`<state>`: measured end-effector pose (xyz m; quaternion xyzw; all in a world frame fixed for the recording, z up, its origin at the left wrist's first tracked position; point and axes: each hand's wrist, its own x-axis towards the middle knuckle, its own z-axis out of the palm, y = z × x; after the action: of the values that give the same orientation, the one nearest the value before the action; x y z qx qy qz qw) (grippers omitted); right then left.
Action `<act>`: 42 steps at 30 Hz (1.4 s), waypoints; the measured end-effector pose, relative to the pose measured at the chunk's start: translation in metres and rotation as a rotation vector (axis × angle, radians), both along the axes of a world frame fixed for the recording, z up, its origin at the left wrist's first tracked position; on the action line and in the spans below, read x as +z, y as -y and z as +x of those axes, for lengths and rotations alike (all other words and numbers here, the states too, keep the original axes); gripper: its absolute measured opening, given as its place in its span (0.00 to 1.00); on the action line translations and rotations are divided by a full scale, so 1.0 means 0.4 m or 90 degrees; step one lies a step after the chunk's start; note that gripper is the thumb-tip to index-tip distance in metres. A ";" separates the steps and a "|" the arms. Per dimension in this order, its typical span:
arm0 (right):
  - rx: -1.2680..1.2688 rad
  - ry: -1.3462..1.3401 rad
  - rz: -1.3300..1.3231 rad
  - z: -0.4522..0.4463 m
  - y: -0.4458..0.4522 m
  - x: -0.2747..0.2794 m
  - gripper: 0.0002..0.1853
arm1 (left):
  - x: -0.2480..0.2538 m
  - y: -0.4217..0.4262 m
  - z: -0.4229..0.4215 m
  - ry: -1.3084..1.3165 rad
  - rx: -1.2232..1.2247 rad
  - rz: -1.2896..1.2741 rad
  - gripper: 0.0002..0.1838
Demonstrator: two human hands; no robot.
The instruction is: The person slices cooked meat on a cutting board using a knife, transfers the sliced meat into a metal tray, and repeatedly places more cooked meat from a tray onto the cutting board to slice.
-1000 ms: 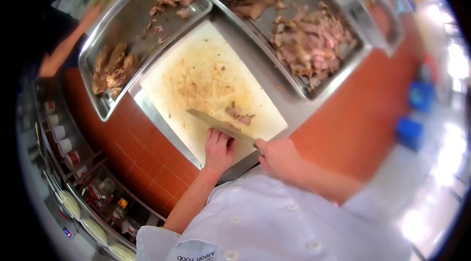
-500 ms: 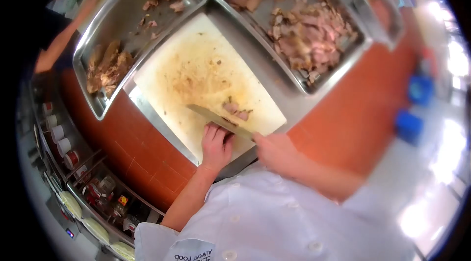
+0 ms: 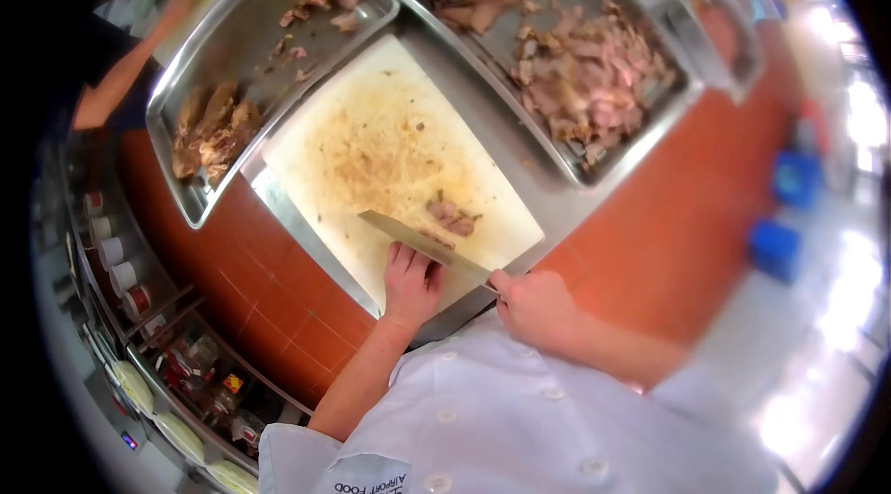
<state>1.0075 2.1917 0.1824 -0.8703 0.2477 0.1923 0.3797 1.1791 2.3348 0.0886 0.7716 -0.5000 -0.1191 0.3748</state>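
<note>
A kitchen knife [image 3: 418, 243] lies slantwise over the near part of the white cutting board [image 3: 316, 146], its handle gripped by my right hand [image 3: 538, 306]. My left hand [image 3: 410, 285] is on the board just on the near side of the blade, fingers curled over a dark piece of meat that is mostly hidden. Beyond the blade, a few cut meat slices [image 3: 452, 217] lie on the board, with a thin sliver close against the knife. Brown juice stains and small scraps mark the board's surface.
A metal tray [image 3: 594, 174] at the far right holds heaps of sliced meat [image 3: 594, 76]. Another tray [image 3: 190, 215] at the left carries larger meat chunks [image 3: 213, 127] and smaller bits. Another person's arms [image 3: 125, 76] work at the upper left. Shelves with cups [image 3: 109, 253] stand lower left.
The knife and my right hand have shifted slightly down and toward the right. My left hand stays nearly in place. The whole view has moved a little.
</note>
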 end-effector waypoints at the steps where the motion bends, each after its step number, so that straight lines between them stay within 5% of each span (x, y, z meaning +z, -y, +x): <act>1: 0.002 -0.008 0.001 0.014 0.001 0.002 0.11 | 0.007 0.004 -0.003 -0.021 0.004 -0.001 0.19; 21: 0.020 -0.089 0.049 -0.027 0.021 0.005 0.12 | -0.023 -0.008 -0.003 -0.062 0.001 -0.010 0.20; 28: -0.018 0.064 -0.031 0.157 -0.008 -0.163 0.11 | -0.022 -0.023 -0.008 -0.066 -0.005 0.010 0.16; 42: 0.006 -0.027 -0.008 -0.010 -0.013 -0.017 0.08 | -0.020 -0.014 -0.013 -0.014 0.009 0.010 0.20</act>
<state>1.0036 2.1968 0.1758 -0.8695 0.2531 0.2109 0.3679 1.1739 2.3405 0.0806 0.7768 -0.4893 -0.1288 0.3750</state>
